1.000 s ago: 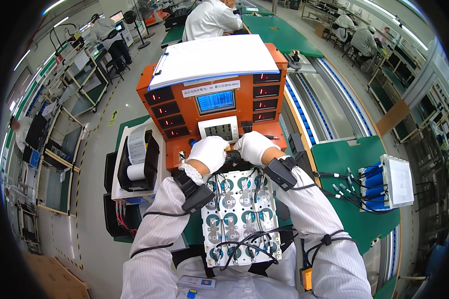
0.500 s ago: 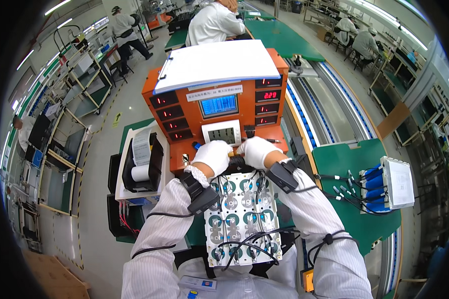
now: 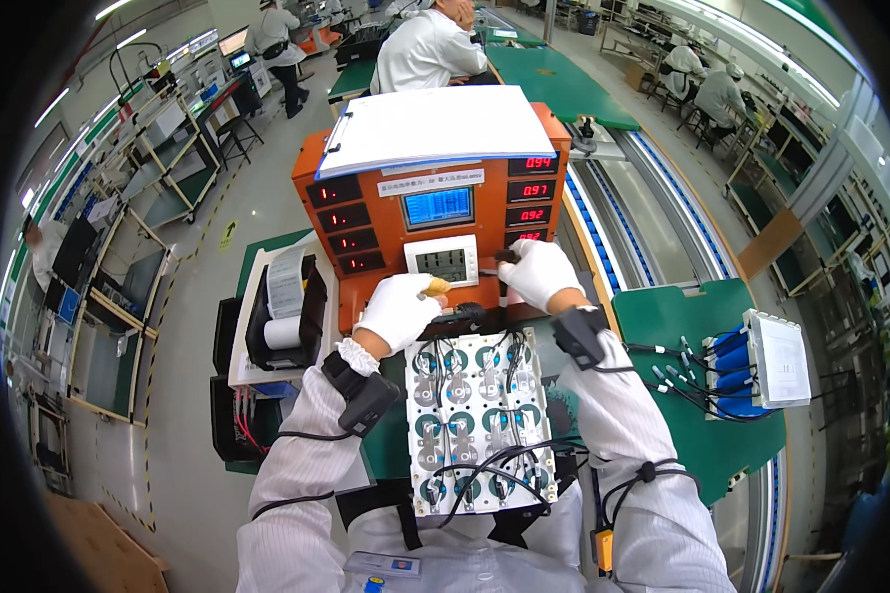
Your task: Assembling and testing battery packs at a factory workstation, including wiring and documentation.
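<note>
An orange tester (image 3: pixel 376 198) with red digit displays and a blue screen stands in front of me. My right hand (image 3: pixel 542 277), in a white glove, is closed on a black plug (image 3: pixel 506 257) with a dark cable, beside the tester's lower front. My left hand (image 3: pixel 400 310), also gloved, hovers near a small white meter (image 3: pixel 443 261). Its fingers are drawn together, their tips yellowish; whether they hold anything is hidden. A white battery module (image 3: pixel 480 425) with round green-ringed cells, metal tabs and black wires lies between my forearms. A black connector (image 3: pixel 470 316) sits at its far edge.
A clipboard with paper (image 3: pixel 435 128) lies on top of the tester. A black printer (image 3: pixel 287 316) stands at the left. At the right, blue cells in a white case (image 3: pixel 752 361) trail loose leads on a green board (image 3: pixel 677 306). A roller conveyor (image 3: pixel 633 217) runs beyond.
My hands have drawn apart; the right has risen to the black plug, the left has shifted left. The tester's right-hand displays show different readings. A background person has moved.
</note>
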`<state>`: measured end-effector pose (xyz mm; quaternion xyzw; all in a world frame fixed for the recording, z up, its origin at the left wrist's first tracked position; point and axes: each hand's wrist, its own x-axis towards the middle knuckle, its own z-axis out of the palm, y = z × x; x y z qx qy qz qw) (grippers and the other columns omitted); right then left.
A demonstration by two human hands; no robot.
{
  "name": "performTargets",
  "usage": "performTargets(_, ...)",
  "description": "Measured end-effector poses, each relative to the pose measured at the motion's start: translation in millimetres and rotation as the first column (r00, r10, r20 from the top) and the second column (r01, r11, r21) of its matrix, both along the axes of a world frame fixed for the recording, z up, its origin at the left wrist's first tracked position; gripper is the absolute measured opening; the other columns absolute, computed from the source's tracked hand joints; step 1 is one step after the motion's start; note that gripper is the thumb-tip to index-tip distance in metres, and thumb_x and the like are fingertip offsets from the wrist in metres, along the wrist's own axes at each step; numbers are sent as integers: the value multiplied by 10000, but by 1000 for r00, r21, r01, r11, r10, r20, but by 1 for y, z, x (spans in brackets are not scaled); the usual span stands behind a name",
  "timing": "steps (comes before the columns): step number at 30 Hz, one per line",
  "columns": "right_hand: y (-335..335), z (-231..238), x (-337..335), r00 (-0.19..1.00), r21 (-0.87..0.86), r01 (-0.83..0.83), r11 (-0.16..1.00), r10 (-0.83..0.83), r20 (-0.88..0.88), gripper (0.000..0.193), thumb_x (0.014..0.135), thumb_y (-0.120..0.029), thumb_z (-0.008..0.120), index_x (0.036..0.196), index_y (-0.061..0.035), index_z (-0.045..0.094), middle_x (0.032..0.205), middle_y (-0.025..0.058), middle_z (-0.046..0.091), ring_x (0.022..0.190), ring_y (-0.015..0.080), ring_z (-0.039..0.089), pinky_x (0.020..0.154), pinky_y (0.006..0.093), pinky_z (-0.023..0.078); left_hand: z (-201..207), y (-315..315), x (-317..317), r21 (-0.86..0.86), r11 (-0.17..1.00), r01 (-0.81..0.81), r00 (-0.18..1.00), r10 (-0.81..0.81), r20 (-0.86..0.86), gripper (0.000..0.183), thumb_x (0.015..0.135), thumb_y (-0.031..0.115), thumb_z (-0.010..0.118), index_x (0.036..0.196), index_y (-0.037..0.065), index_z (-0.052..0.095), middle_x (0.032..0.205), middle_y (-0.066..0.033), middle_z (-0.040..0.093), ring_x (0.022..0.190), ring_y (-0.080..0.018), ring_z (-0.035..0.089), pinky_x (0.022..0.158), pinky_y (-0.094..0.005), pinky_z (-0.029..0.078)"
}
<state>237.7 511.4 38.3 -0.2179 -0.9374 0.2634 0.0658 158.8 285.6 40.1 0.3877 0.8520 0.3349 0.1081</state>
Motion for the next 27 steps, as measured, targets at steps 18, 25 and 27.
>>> performTargets(18,-30,-7,-18,999,222,47,974,-47,-1,287,870,-336,622,856,-92,774,873,129,735,839,286,724,701,410,572,-28,21,7,206,978,18,984,-54,169,276,858,107,660,1077,-59,672,943,-128,713,830,-167,668,760,-295,523)
performTargets(25,-23,-6,14,992,23,-117,993,118,-49,253,787,-284,643,872,-74,757,864,183,714,852,367,698,753,451,561,-35,12,-17,153,987,56,994,-69,83,326,837,56,632,1134,-77,635,989,-138,692,905,-194,649,839,-314,515)
performTargets(27,-33,-2,22,926,47,-377,925,377,-7,225,698,-184,675,891,-108,761,843,156,718,840,353,702,746,428,562,-46,14,-17,199,976,94,980,-126,154,350,796,10,612,1133,-81,624,995,-129,679,912,-183,636,841,-299,498)
